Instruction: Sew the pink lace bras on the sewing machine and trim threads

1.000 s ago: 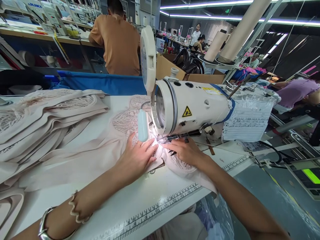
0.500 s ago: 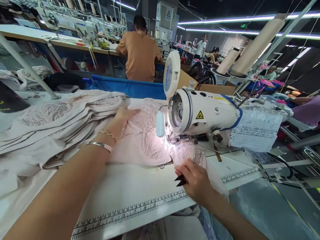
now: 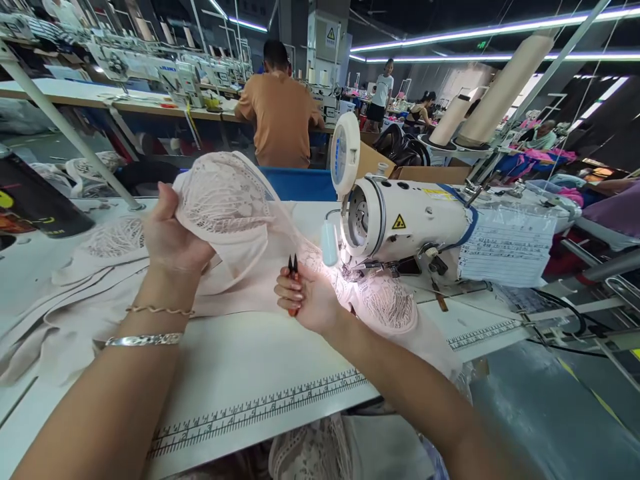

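My left hand point(image 3: 175, 240) grips a pale pink lace bra point(image 3: 225, 197) by one cup and holds that cup raised above the table. The bra's other cup point(image 3: 385, 303) lies beside the needle area of the white sewing machine point(image 3: 415, 217), and the band joins the two. In my right hand point(image 3: 315, 297) are small thread snips point(image 3: 293, 267) with an orange handle and dark blades pointing up. That hand is closed around them, just in front of the fabric between the cups. The needle itself is hidden in the lamp's glare.
More pale pink lace pieces point(image 3: 65, 293) are piled at the left. A dark bottle point(image 3: 43, 193) leans there. A printed ruler point(image 3: 270, 407) runs along the table's front edge. A written sheet point(image 3: 507, 247) hangs on the machine. A co-worker point(image 3: 283, 110) sits ahead, back turned.
My left hand has moved left and lifted one bra cup off the table. My right hand has moved left and up with the snips, whose blades now point up.
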A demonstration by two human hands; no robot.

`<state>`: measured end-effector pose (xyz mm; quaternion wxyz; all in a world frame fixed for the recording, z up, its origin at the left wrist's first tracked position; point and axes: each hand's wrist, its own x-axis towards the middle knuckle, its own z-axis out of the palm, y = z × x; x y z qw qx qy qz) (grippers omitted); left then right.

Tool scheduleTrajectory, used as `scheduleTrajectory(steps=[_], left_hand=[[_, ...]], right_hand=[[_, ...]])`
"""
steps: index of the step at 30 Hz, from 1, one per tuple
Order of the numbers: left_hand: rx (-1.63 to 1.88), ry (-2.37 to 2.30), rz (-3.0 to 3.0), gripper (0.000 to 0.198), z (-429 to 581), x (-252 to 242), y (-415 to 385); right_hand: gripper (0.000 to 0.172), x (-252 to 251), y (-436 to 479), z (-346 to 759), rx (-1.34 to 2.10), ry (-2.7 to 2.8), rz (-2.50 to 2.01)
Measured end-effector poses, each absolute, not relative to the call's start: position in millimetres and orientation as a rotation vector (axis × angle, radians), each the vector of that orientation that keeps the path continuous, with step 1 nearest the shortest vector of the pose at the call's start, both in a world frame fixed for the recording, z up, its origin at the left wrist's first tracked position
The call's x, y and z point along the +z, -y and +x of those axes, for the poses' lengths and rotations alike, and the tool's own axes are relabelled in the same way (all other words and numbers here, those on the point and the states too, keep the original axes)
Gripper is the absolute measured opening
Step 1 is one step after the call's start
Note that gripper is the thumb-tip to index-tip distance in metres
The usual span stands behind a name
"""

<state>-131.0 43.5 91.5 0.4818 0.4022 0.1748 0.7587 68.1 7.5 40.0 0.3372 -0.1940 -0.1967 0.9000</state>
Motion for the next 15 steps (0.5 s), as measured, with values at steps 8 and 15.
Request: scheduleTrajectory(steps=[8, 15], left_hand=[[1.849, -0.431, 0.931, 0.057, -132, 87, -44], [1.908, -0.490, 1.128, 0.046, -141, 117, -17]], right_hand=[[0.052, 60, -30, 43, 2.136, 0.277, -0.354], [0.050, 50, -17, 47, 2.018, 0.401, -0.529]])
